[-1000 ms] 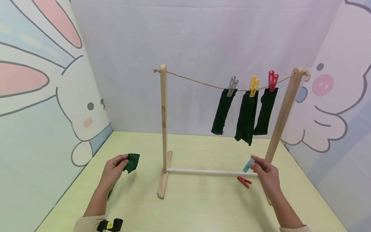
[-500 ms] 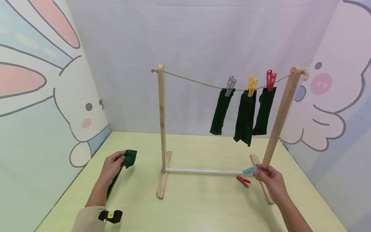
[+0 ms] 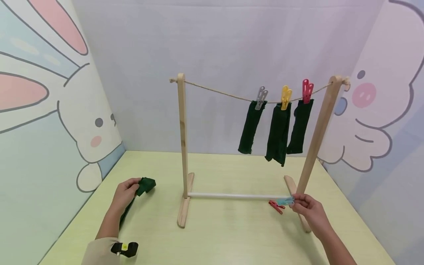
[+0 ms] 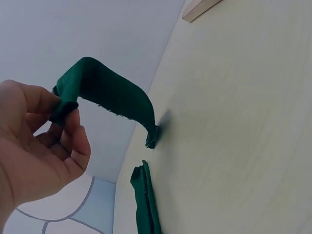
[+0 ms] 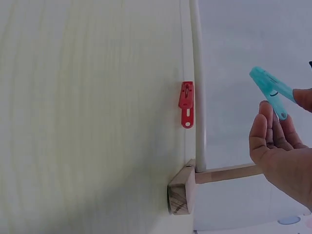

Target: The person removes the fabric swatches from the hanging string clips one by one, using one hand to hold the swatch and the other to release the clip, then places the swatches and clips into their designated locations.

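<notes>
My left hand [image 3: 125, 195] pinches one end of a dark green cloth strip [image 4: 114, 92] between thumb and fingers. The strip bends over and its far end dips to the tabletop in the left wrist view. Another green strip [image 4: 145, 202] lies on the table below that hand, partly hidden by the forearm in the head view. At the right, my right hand [image 3: 311, 213] holds a light blue clothespin [image 5: 269, 92], thumb on one leg and fingers on the other. Just left of it, a red clothespin [image 5: 186, 103] lies on the table by the white bar [image 3: 232, 196].
A wooden stand with a left post [image 3: 183, 136] and a right post [image 3: 318, 136] carries a sagging string [image 3: 218, 91]. Three dark green strips hang from its right half under a grey clothespin [image 3: 261, 98], a yellow clothespin [image 3: 286, 97] and a red clothespin [image 3: 307, 91].
My right hand has moved down and slightly right, and the blue clothespin has turned from steeply tilted to nearly level. The free end of the left hand's green strip has folded differently.
</notes>
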Demonstrator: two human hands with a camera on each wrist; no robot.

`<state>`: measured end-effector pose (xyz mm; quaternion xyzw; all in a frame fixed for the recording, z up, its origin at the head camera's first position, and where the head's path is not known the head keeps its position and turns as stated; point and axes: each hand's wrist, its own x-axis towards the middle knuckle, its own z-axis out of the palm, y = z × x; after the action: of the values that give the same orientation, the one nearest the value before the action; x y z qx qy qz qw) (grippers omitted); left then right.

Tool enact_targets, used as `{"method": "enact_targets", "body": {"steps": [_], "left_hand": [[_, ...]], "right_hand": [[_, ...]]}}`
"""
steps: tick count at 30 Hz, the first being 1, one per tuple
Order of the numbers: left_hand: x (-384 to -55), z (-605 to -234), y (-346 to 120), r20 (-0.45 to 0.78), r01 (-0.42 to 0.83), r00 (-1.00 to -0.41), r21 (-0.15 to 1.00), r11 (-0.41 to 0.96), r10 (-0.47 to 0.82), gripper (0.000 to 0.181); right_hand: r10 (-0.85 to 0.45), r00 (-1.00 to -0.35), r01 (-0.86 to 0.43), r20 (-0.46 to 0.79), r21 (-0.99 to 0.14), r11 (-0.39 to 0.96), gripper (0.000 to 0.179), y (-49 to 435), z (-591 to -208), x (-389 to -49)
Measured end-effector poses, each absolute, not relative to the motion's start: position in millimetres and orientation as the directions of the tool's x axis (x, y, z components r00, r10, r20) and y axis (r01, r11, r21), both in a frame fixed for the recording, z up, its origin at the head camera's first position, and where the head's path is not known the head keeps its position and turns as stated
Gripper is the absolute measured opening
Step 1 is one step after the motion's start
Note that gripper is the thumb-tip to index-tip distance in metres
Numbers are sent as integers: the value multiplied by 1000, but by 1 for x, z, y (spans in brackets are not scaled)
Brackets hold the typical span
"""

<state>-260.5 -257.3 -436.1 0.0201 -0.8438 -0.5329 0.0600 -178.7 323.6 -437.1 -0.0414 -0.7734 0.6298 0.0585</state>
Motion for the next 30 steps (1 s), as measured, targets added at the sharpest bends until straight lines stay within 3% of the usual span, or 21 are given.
{"method": "enact_targets", "body": {"steps": [6,17,30], "left_hand": [[-241,-441,-263,44,-15,-992,894,448,-121,35],[-216,-452,-280,-58,-111,-990,886,450,-130,38],[-202,-466,-293,-174,-207,-977,915,346,-125,39]], "right_hand": [[128,-992,26,13,-953,302,38,330,-442,-174],[118,-992,70,-32,-941,330,42,337,-453,-174],[139,-984,157,-107,-893,422,36,349,-458,-170]]}}
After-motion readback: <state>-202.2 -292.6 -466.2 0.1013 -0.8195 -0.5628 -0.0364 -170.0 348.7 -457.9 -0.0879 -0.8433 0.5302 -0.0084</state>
